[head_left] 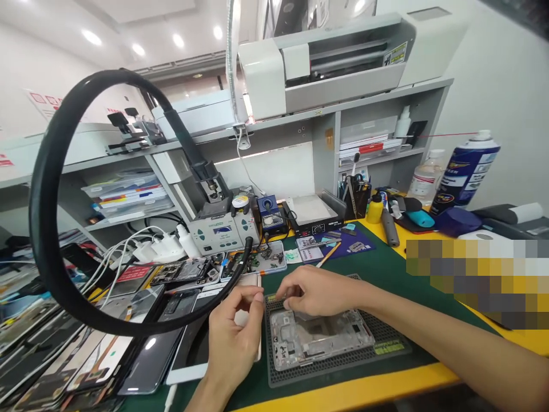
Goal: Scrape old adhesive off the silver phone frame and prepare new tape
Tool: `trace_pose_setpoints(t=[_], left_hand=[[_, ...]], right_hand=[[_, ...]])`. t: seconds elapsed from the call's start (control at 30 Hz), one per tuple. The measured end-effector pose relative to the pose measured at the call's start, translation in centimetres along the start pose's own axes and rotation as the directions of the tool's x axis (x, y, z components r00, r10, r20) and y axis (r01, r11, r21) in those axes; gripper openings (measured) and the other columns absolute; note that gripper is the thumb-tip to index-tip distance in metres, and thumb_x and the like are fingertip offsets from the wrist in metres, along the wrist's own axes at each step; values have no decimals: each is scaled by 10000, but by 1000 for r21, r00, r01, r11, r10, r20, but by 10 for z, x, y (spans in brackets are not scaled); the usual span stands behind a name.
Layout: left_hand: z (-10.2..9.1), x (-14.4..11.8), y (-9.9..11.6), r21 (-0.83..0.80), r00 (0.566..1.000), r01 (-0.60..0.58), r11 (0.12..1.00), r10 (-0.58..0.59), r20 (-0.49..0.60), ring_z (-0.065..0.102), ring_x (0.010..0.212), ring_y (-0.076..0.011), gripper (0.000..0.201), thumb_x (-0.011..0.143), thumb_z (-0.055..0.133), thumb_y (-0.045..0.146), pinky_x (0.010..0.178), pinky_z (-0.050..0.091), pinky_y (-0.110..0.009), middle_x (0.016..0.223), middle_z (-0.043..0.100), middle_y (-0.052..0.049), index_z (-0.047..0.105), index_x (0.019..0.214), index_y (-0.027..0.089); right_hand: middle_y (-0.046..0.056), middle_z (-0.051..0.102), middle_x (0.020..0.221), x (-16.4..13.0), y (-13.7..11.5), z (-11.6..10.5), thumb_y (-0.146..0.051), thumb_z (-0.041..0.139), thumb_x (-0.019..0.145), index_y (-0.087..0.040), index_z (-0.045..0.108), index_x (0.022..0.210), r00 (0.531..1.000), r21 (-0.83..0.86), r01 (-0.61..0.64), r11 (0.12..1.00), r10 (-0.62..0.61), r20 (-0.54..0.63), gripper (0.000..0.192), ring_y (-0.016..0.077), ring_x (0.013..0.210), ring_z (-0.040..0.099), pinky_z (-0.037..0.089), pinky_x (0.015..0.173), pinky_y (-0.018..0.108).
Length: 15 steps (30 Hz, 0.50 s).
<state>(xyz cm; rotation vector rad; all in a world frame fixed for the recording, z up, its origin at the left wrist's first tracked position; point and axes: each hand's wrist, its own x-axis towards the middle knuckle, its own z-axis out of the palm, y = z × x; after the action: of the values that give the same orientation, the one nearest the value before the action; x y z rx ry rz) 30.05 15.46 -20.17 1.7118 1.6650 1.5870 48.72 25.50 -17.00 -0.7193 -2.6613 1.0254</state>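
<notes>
Watching remotely, I see the right hand (pixel 319 290) curled—grip hidden—over a scuffed, silvery, rectangular phone frame (pixel 322 341) at five o'clock in view; at its nine, the left hand (pixel 235 332), fingertips pinched together; beneath, honeycomb-textured mat (pixel 386 329); toward ten, looping rubbery hose (pixel 43 189).

metallic phone frame (pixel 323 332), smooth rubbery hose (pixel 43 189)
</notes>
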Motion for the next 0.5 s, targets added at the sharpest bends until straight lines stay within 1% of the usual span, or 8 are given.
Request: trace_pose_setpoints(t=[0.07, 0.17, 0.23, 0.3, 0.37, 0.5], left_hand=[[1, -1, 2, 23, 999, -11, 1000, 11, -38, 635, 638, -186, 110, 864, 652, 300, 634, 475, -255, 707, 707, 5, 710, 825, 215], [2, -3, 5, 47, 996, -37, 998, 41, -79, 633, 654, -196, 96, 858, 653, 297, 653, 468, -263, 707, 701, 8, 710, 822, 229], [3, -4, 6, 64, 993, -70, 996, 75, -93, 625, 656, -198, 83, 853, 655, 292, 667, 462, -269, 710, 692, 7, 709, 825, 236], [4, -5, 6, 81, 988, -110, 991, 118, -96, 620, 658, -200, 71, 852, 655, 279, 690, 461, -277, 716, 681, 2, 709, 831, 239], [4, -5, 6, 95, 983, -150, 984, 159, -93, 620, 664, -206, 70, 856, 650, 268, 710, 465, -287, 721, 673, -7, 711, 840, 238], [2, -1, 9, 102, 972, -208, 973, 217, -86, 632, 651, -221, 77, 844, 660, 256, 681, 479, -296, 702, 679, -24, 722, 799, 243]], right_hand=[[45, 764, 839, -1, 8, -11, -259, 640, 969, -137, 727, 1100, 999, 0, -26, 1000, 26, -26, 200, 170, 721, 712, 540, 644, 276], [31, 738, 938, -6, 25, -38, -342, 625, 1006, -147, 700, 1089, 991, -43, -97, 994, 93, -93, 225, 182, 794, 712, 586, 737, 347], [43, 729, 1009, -12, 35, -57, -351, 625, 1006, -149, 703, 1036, 981, -94, -157, 983, 144, -130, 219, 197, 862, 707, 589, 787, 370], [47, 725, 1050, -17, 43, -70, -333, 648, 993, -147, 703, 1041, 975, -144, -204, 968, 187, -120, 200, 208, 901, 707, 591, 802, 380], [54, 721, 1088, -21, 47, -73, -315, 662, 985, -148, 702, 1065, 970, -200, -239, 950, 224, -96, 189, 210, 914, 707, 595, 801, 380], [79, 691, 1185, -19, 51, -62, -297, 668, 982, -162, 681, 1145, 952, -347, -306, 886, 283, -116, 212, 236, 1018, 689, 580, 870, 421]])
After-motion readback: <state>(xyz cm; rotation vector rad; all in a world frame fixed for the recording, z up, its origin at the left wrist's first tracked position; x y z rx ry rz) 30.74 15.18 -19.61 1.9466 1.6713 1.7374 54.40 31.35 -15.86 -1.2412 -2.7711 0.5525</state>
